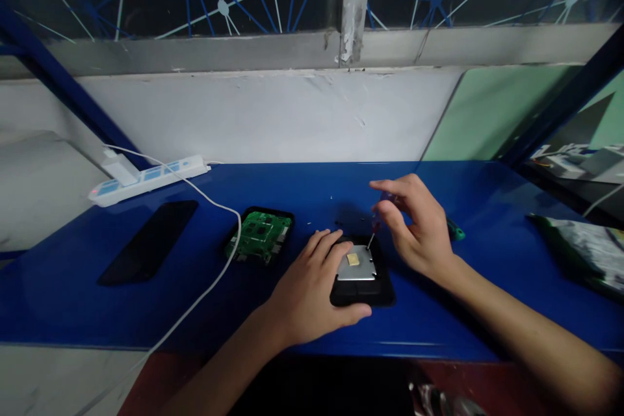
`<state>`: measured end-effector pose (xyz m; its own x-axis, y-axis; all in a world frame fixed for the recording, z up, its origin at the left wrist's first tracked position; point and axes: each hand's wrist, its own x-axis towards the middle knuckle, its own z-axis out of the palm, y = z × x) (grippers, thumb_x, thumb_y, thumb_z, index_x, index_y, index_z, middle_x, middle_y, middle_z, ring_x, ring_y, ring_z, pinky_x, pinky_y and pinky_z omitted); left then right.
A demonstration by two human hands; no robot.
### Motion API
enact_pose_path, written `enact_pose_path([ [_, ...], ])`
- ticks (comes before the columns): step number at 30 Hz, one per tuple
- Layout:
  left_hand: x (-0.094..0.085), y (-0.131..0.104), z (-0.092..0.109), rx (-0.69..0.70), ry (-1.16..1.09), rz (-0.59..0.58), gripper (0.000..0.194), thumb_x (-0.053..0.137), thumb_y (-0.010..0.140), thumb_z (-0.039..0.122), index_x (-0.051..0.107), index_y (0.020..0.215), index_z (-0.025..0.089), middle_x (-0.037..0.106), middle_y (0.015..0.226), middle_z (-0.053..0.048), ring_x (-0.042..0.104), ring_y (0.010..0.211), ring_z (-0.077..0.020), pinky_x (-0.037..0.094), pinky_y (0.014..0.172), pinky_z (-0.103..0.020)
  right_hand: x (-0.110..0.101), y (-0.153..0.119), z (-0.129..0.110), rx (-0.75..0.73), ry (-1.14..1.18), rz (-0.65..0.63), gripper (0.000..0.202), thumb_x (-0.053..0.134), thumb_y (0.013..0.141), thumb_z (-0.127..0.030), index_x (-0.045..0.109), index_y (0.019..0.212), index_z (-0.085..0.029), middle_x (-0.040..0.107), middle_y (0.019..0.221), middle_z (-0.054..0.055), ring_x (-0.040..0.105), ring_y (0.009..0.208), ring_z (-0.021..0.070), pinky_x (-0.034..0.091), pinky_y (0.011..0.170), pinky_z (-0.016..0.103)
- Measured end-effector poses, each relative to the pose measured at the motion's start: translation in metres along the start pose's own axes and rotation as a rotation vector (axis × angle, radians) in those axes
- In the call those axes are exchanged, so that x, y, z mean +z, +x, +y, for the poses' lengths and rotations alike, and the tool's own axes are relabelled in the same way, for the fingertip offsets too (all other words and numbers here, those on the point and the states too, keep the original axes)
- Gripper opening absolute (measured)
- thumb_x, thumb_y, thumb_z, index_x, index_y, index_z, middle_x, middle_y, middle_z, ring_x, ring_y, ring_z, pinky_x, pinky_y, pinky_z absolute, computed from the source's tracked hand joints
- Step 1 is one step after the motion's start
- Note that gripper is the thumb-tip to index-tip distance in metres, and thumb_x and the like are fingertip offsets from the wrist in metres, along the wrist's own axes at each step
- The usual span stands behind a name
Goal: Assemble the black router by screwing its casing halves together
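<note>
On the blue table a black plastic cover (385, 291) lies with a silver metal plate (363, 270) inside it. A small yellowish square pad (353, 260) sits on the plate. My left hand (314, 289) grips the cover from the left, fingers over its far left part and thumb along the near edge. My right hand (419, 224) holds a screwdriver (373, 234) with a partly hidden purplish handle. The thin shaft slants down, its tip at the plate's far right corner. Behind my right wrist a green object (455, 230) shows only in part.
Left of my hands a green circuit board (260, 234) sits in a black shell. A white cable (209, 292) crosses it from the power strip (151, 181). Farther left lies a flat black panel (151, 244). Tiny dark bits lie beyond the cover. A silvery bag (585, 250) is at far right.
</note>
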<state>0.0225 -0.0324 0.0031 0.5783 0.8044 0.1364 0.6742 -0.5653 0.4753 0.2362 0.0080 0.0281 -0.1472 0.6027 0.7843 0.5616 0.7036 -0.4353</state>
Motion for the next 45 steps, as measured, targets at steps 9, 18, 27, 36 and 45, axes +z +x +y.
enact_pose_path([
  [9,0.0006,0.0001,-0.0007,-0.016,0.010,-0.013,0.086,0.083,0.070,0.052,0.046,0.140,0.017,0.041,0.155,-0.018,0.030,0.147,-0.0406,0.029,0.118,-0.062,0.0018,-0.0021,0.0000,0.002,0.075,-0.038,0.047,0.049,0.100,-0.016,0.048,0.145,-0.030,0.067,0.114,0.006,0.070,0.087,0.0166,0.061,0.079,0.037],
  [18,0.0030,-0.0012,-0.0024,-0.008,0.011,0.035,0.083,0.084,0.071,0.049,0.046,0.138,0.019,0.040,0.156,-0.018,0.030,0.147,-0.0391,0.030,0.118,-0.061,-0.0004,0.0004,-0.0012,-0.021,0.016,-0.035,0.033,0.053,0.100,-0.024,0.059,0.132,-0.027,0.061,0.101,0.006,0.065,0.082,0.0179,0.059,0.075,0.039],
  [27,0.0025,0.0005,-0.0018,-0.016,0.032,0.029,0.083,0.084,0.070,0.053,0.048,0.136,0.018,0.044,0.152,-0.019,0.034,0.145,-0.0397,0.031,0.118,-0.062,0.0021,-0.0034,-0.0006,-0.051,0.008,-0.011,0.045,0.054,0.099,-0.017,0.051,0.142,-0.028,0.067,0.099,0.004,0.067,0.077,0.0158,0.059,0.073,0.035],
  [36,0.0009,-0.0024,-0.0004,0.003,0.034,0.019,0.075,0.081,0.076,0.052,0.048,0.137,0.021,0.040,0.155,-0.016,0.031,0.146,-0.0382,0.031,0.118,-0.061,0.0067,-0.0003,-0.0045,-0.009,-0.146,0.063,0.029,0.056,0.098,-0.023,0.059,0.127,-0.021,0.062,0.084,0.003,0.060,0.065,0.0145,0.054,0.063,0.032],
  [45,-0.0013,-0.0015,0.0013,-0.007,0.031,0.006,0.075,0.084,0.074,0.045,0.050,0.136,0.019,0.042,0.153,-0.017,0.033,0.145,-0.0363,0.035,0.116,-0.059,0.0026,-0.0020,0.0021,-0.022,-0.026,-0.081,0.048,0.053,0.098,-0.021,0.045,0.145,-0.022,0.062,0.093,0.004,0.060,0.074,0.0158,0.056,0.070,0.034],
])
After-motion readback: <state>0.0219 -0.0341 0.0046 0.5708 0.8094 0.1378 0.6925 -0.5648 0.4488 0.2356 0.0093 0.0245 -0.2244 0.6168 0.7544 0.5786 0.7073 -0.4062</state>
